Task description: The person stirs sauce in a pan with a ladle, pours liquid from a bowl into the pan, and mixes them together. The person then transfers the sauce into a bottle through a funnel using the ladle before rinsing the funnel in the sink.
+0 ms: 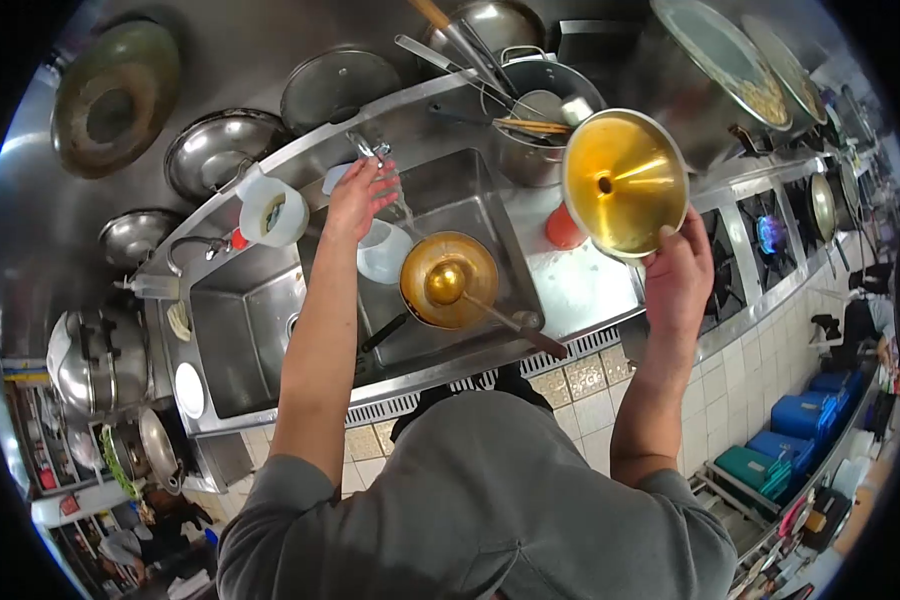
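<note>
My right hand (678, 270) grips the rim of a wide metal funnel (642, 215), tilted so that its golden inside and dark centre hole show. A red container (564, 230) stands below the funnel's left side. My left hand (362, 196) is raised at the faucet (370, 150) with its fingers apart; whether it touches the metal I cannot tell. A thin stream of water runs down beside its fingers. Under it, in the right basin, sits a translucent white container (382, 252). Beside that lies a golden-looking pan (422, 262) with a ladle (446, 284) resting in it.
A stockpot (530, 155) holding several utensils stands behind the sink. To the right, a blue flame (770, 233) burns on the stove. A white pitcher (273, 212) stands at the back left. Woks and a lid (340, 85) lean against the wall. Another person is at far right.
</note>
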### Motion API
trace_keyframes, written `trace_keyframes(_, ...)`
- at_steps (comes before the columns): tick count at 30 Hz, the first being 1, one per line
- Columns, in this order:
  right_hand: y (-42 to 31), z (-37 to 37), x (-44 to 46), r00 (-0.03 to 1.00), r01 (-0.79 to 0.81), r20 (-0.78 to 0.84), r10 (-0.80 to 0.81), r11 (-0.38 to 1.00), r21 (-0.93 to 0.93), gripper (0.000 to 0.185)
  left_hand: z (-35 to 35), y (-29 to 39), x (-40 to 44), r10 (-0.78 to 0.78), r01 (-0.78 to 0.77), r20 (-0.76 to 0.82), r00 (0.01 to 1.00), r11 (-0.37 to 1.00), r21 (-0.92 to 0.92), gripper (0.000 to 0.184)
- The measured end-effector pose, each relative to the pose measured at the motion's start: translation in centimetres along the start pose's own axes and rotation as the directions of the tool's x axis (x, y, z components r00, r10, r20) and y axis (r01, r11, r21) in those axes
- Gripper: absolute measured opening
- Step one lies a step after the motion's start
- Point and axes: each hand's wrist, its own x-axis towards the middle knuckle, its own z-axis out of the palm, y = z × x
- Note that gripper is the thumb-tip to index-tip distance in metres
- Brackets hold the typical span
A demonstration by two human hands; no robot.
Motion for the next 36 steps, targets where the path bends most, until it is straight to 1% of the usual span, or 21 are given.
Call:
trace_keyframes(1,0.0,1.0,-1.1,1.000,-0.006,0.026,0.005,1.000,0.029,0.043,-0.7,-0.2,0.1,0.000,0.000,-0.003,1.000,1.000,0.008,0.032)
trace_keyframes(2,1.4,0.6,-1.8,0.997,-0.041,0.061,0.045,0.997,-0.072,0.045,-1.2,-0.3,0.4,0.002,-0.002,0.002,1.000,1.000,0.012,0.033)
trace_keyframes(4,3.6,3.0,-4.0,0.977,-0.192,0.071,0.202,0.974,-0.122,0.049,-2.6,-0.5,0.5,0.030,-0.024,-0.042,0.999,0.991,0.134,0.031)
trace_keyframes(5,5.4,4.2,-5.0,0.958,-0.280,0.020,0.286,0.949,-0.146,0.049,-4.0,-1.1,1.1,0.053,-0.046,-0.026,0.998,0.975,0.217,0.030)
trace_keyframes(6,7.5,4.9,-5.4,0.932,-0.328,0.081,0.354,0.916,-0.230,0.048,-4.6,-1.2,0.8,0.077,-0.070,-0.021,0.997,0.966,0.248,0.028)
trace_keyframes(8,12.5,7.2,-5.8,0.841,-0.527,0.052,0.539,0.837,-0.148,0.049,-4.8,-1.2,0.5,0.093,-0.079,-0.031,0.995,0.947,0.311,0.027)
trace_keyframes(10,20.0,7.8,-5.1,0.775,-0.616,0.069,0.628,0.776,-0.137,0.049,-3.9,-0.4,0.3,0.118,-0.093,-0.048,0.992,0.928,0.361,0.026)
trace_keyframes(11,23.2,8.1,-4.6,0.768,-0.623,0.080,0.636,0.770,-0.140,0.049,-3.5,-0.4,-0.1,0.146,-0.101,-0.079,0.986,0.906,0.410,0.026)
trace_keyframes(12,26.3,8.7,-4.1,0.764,-0.634,0.033,0.645,0.758,-0.151,0.049,-3.6,-0.5,-0.3,0.149,-0.092,-0.105,0.983,0.905,0.415,0.026)
trace_keyframes(13,29.2,9.5,-3.8,0.756,-0.647,-0.009,0.655,0.745,-0.162,0.050,-3.6,-0.5,-0.2,0.181,-0.132,-0.078,0.980,0.897,0.422,0.025)
trace_keyframes(14,31.7,9.9,-3.5,0.742,-0.659,0.016,0.670,0.733,-0.165,0.050,-3.7,-0.5,-0.3,0.213,-0.172,-0.048,0.976,0.886,0.431,0.024)
trace_keyframes(16,34.9,10.2,-2.6,0.774,-0.630,-0.059,0.630,0.758,-0.168,0.050,-3.5,-0.1,-0.5,0.224,-0.166,-0.060,0.973,0.854,0.493,0.023)
trace_keyframes(17,35.3,10.7,-2.6,0.767,-0.637,-0.045,0.640,0.753,-0.164,0.050,-3.3,0.1,-0.7,0.239,-0.188,-0.039,0.970,0.844,0.502,0.022)
trace_keyframes(19,35.5,11.2,-2.7,0.759,-0.651,-0.151,0.633,0.734,-0.194,0.049,-3.2,0.2,-0.7,0.255,-0.203,-0.040,0.966,0.846,0.494,0.022)
trace_keyframes(23,35.3,11.6,-3.1,0.779,-0.627,-0.130,0.614,0.761,-0.167,0.049,-3.1,-0.1,-0.7,0.260,-0.207,-0.048,0.964,0.856,0.475,0.021)
trace_keyframes(26,34.2,11.6,-3.1,0.737,-0.676,-0.179,0.652,0.711,-0.191,0.047,-2.9,-0.1,-0.7,0.247,-0.190,-0.058,0.967,0.857,0.479,0.022)
trace_keyframes(28,33.2,11.2,-3.2,0.727,-0.684,-0.144,0.672,0.689,-0.239,0.044,-2.7,0.0,-0.9,0.245,-0.189,-0.056,0.968,0.856,0.481,0.022)
trace_keyframes(30,31.4,11.1,-3.5,0.724,-0.687,-0.129,0.678,0.692,-0.223,0.043,-2.5,0.3,-1.2,0.193,-0.122,-0.098,0.976,0.863,0.490,0.024)
trace_keyframes(32,30.3,10.8,-3.4,0.722,-0.689,-0.111,0.683,0.694,-0.208,0.042,-2.4,0.3,-1.0,0.180,-0.110,-0.092,0.979,0.858,0.502,0.025)
trace_keyframes(34,29.7,10.3,-3.2,0.664,-0.734,0.025,0.748,0.657,-0.171,0.042,-2.1,0.2,-1.4,0.215,-0.143,-0.091,0.972,0.856,0.497,0.025)
trace_keyframes(36,29.1,10.2,-2.9,0.645,-0.744,0.064,0.761,0.645,-0.174,0.038,-2.4,-0.5,-1.9,0.212,-0.156,-0.077,0.974,0.880,0.450,0.030)
